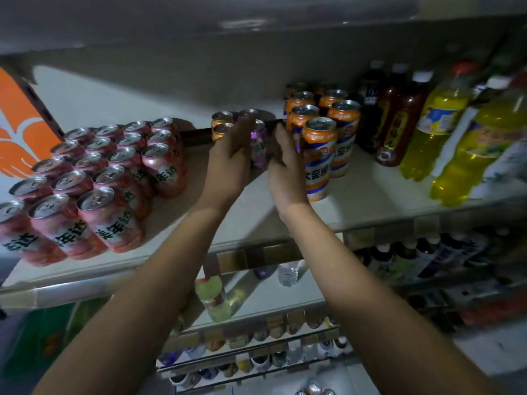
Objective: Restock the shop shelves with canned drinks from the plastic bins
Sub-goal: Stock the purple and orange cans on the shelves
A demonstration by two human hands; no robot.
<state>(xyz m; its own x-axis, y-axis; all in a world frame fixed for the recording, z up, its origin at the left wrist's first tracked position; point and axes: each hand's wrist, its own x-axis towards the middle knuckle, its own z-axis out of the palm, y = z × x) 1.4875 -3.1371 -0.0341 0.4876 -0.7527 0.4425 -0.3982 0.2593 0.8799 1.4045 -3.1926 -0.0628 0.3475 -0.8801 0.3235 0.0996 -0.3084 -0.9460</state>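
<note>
In the head view the shelf is partly stocked: a full block of pink cans stands at the left and tall orange cans at the right, but the middle holds only a few small cans at the back. There the left grip and the right grip flank a purple can, and blur hides whether either grasps it or is released. So, I judge, much restocking remains.
</note>
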